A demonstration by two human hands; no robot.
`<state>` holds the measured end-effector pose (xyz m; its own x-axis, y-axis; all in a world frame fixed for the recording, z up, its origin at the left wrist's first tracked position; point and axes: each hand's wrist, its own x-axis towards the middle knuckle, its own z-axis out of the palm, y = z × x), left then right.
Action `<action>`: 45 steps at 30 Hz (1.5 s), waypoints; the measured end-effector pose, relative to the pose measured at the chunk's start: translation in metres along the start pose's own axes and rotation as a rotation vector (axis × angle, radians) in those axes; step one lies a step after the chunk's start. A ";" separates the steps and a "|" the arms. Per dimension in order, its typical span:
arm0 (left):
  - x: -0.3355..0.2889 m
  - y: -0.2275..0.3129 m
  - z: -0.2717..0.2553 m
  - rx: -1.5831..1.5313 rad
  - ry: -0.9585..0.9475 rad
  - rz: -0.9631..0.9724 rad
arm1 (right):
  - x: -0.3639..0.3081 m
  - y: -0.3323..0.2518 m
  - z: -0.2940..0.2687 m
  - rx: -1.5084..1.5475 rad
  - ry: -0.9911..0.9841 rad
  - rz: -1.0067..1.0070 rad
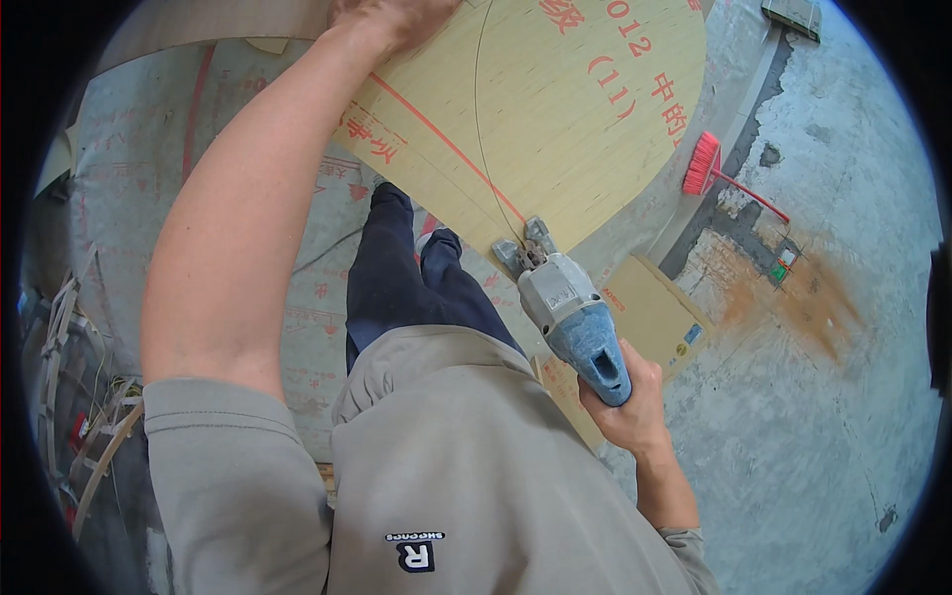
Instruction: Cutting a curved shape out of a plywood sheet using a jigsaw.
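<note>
My right hand point(632, 402) grips the rear handle of a jigsaw point(567, 312) with a blue body and silver front. The jigsaw's metal foot rests at the near corner of a yellowish plywood sheet point(585, 149). A thin dark curved line runs across the sheet to the tool. Red print and a straight red stripe also mark this board. At the top edge of the view, my left hand point(397, 22) lies on the sheet's far left part; its fingers are mostly cut off by the frame. The blade itself is hidden.
Below the sheet's right side lies a cardboard box point(659, 307). A red broom point(704, 167) is on the grey concrete floor point(793, 436), near a brownish dust patch point(808, 307). Printed floor covering point(248, 139) spreads under my feet. Strips and cables point(94, 397) clutter the left.
</note>
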<state>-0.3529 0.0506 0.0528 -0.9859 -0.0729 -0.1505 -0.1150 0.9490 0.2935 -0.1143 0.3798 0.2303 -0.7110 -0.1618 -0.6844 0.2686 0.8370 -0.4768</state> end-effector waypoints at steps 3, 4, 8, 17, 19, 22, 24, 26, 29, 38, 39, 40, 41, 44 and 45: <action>0.000 0.001 -0.002 0.006 -0.005 -0.001 | 0.001 -0.002 -0.001 0.010 0.003 -0.042; -0.001 0.002 -0.002 0.005 -0.007 -0.001 | 0.002 -0.003 -0.001 0.009 0.002 -0.040; 0.002 0.004 -0.004 0.013 -0.010 -0.009 | 0.007 -0.012 0.000 0.020 0.019 -0.039; -0.001 0.006 -0.005 0.034 -0.016 -0.012 | 0.010 -0.019 0.006 0.057 0.040 -0.037; -0.002 0.006 -0.005 0.029 -0.018 -0.011 | 0.009 -0.019 0.005 0.055 0.046 -0.048; -0.002 0.006 -0.005 0.024 -0.027 -0.012 | 0.010 -0.020 0.005 0.061 0.032 -0.024; -0.002 0.006 -0.004 0.028 -0.013 -0.011 | 0.010 -0.021 0.005 0.035 0.034 -0.024; -0.002 0.006 -0.004 0.029 -0.011 -0.007 | 0.010 -0.021 0.005 0.052 0.035 -0.033; -0.001 0.006 -0.004 0.029 -0.013 -0.003 | 0.011 -0.021 0.006 0.052 0.039 -0.040; -0.001 0.009 -0.005 0.026 -0.007 -0.007 | 0.012 -0.023 0.005 0.075 0.052 -0.048; -0.001 0.009 -0.005 0.027 -0.004 -0.008 | 0.012 -0.023 0.005 0.056 0.049 -0.038; -0.001 0.009 -0.004 0.029 -0.002 -0.010 | 0.012 -0.023 0.005 0.072 0.049 -0.045; -0.001 0.009 -0.004 0.030 -0.003 -0.008 | 0.012 -0.023 0.005 0.074 0.047 -0.042; 0.000 0.009 -0.002 0.037 -0.012 -0.008 | 0.013 -0.024 0.005 0.071 0.043 -0.040; 0.000 0.009 -0.002 0.040 -0.016 -0.009 | 0.013 -0.024 0.005 0.052 0.040 -0.032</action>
<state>-0.3542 0.0581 0.0572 -0.9829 -0.0767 -0.1676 -0.1182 0.9600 0.2538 -0.1269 0.3550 0.2304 -0.7447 -0.1663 -0.6464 0.2782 0.8030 -0.5270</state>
